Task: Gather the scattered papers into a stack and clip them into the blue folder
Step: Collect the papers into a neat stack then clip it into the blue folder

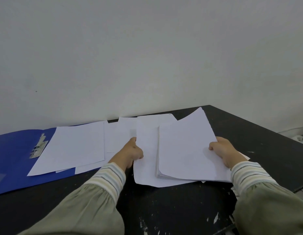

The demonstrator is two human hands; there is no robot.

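In the head view I was mid-gather: my right hand (222,150) gripped the stack (184,150) and my left hand (133,152) pinched a sheet (144,160) beside it. Loose papers (72,146) lay on the open folder (11,158) at left, covering part of it, so next I judged I must collect those.

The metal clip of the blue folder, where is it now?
In the head view, the metal clip lies at the left, on the open blue folder, just left of the nearest loose white sheet.

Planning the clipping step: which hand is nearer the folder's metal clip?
Left. The left hand grips a sheet just right of the metal clip; the right hand holds the paper stack farther right.
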